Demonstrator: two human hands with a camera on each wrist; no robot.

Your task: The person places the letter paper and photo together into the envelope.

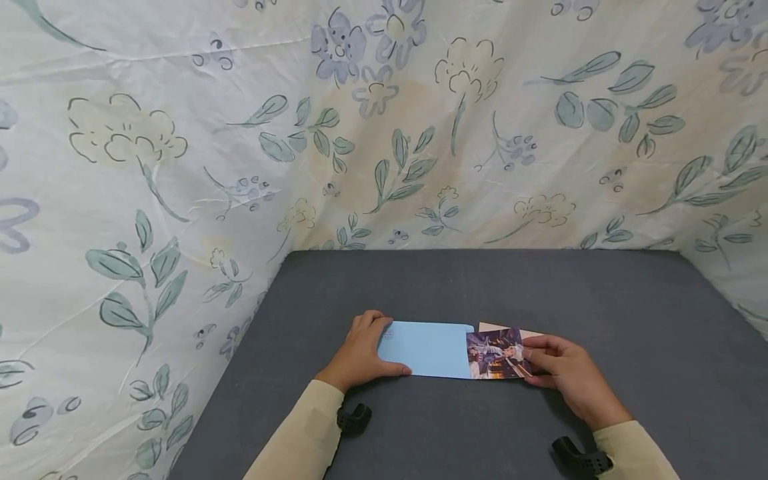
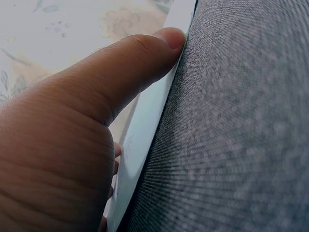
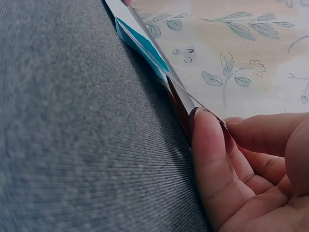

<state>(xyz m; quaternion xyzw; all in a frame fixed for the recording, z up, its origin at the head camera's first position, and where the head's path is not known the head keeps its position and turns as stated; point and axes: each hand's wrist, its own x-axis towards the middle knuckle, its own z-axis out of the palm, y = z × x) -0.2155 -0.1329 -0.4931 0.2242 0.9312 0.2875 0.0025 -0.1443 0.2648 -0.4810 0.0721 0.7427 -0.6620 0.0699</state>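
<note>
A light blue envelope point(image 1: 426, 350) lies on the grey table, its mouth facing right. My left hand point(image 1: 363, 353) holds its left end, thumb along the near edge and fingers at the far left corner. In the left wrist view the thumb point(image 2: 145, 55) lies along the envelope's edge. A purple-toned photo card point(image 1: 495, 353) stands at the envelope's right end, in line with the mouth. My right hand point(image 1: 567, 373) pinches the card's right edge between thumb and fingers. The right wrist view shows the envelope mouth point(image 3: 142, 46) gaping, its inside teal, with the card's end at it.
A pale beige sheet point(image 1: 489, 327) sticks out behind the photo card, partly covered by it. The grey cloth-covered table point(image 1: 480, 287) extends around both hands. Floral fabric point(image 1: 384, 133) hangs at the back and sides. A black wrist device point(image 1: 354, 419) sits at each sleeve.
</note>
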